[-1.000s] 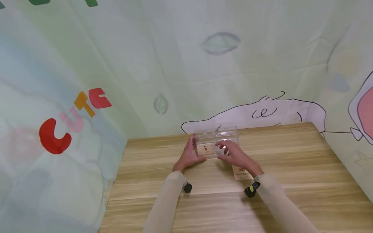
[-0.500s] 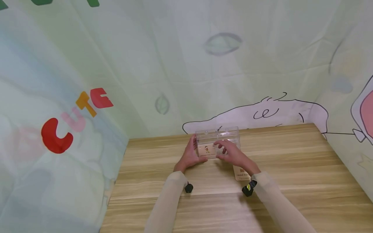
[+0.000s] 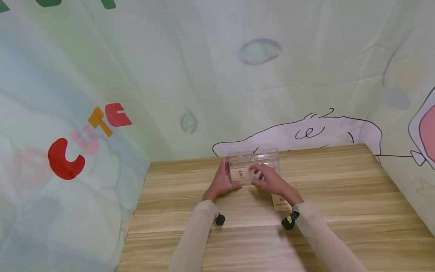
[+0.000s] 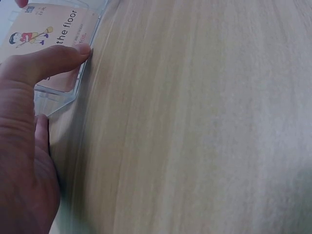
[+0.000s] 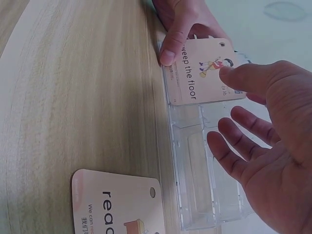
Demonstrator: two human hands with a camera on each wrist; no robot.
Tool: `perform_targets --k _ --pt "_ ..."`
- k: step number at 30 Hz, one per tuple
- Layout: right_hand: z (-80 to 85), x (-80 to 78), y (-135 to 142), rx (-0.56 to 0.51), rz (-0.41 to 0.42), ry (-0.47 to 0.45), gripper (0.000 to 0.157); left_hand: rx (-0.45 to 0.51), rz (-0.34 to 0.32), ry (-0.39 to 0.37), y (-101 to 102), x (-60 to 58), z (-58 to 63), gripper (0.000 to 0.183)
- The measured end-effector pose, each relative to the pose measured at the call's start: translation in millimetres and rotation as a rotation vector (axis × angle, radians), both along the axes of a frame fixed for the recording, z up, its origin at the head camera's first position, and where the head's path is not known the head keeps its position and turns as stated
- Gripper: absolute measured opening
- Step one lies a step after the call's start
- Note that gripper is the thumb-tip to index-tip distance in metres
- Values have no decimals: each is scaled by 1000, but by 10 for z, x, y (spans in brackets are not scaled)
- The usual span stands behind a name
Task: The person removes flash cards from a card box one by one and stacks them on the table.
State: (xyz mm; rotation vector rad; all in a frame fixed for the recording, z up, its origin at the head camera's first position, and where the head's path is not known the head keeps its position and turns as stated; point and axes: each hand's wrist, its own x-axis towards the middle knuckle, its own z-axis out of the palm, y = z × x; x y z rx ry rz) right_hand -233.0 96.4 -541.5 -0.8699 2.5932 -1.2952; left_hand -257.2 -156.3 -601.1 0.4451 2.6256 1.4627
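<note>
A clear plastic box (image 3: pixel 238 160) with compartments lies near the table's back edge. A card reading "sweep the floor" (image 5: pixel 195 92), with a drawing of a child sweeping, sits in its left part. My left hand (image 3: pixel 221 181) grips the box's left end, and its thumb (image 4: pixel 73 56) lies over the card's lower edge. My right hand (image 3: pixel 270 179) is above the box with relaxed, spread fingers. One fingertip (image 5: pixel 229 75) of it rests at the card's drawing in the right wrist view. A second card, "read book" (image 5: pixel 122 204), lies on the table by the right wrist, partly hidden in the head view.
The wood-grain table (image 3: pixel 244 241) meets a printed curtain (image 3: pixel 217 94) right behind the box. Another curtain side with the letters "CUTE" (image 3: pixel 66 160) stands on the left. Each wrist carries a small black device (image 3: pixel 220 219).
The right hand has shifted very slightly left over the card within the last second. The left hand keeps its place on the box. The head view has moved a little.
</note>
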Motion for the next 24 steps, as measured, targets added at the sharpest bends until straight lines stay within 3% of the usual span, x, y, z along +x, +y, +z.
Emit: perform_targets --k 24 --pt "-41 5 17 -12 9 58 41 18 4 20 22 26 33 125"
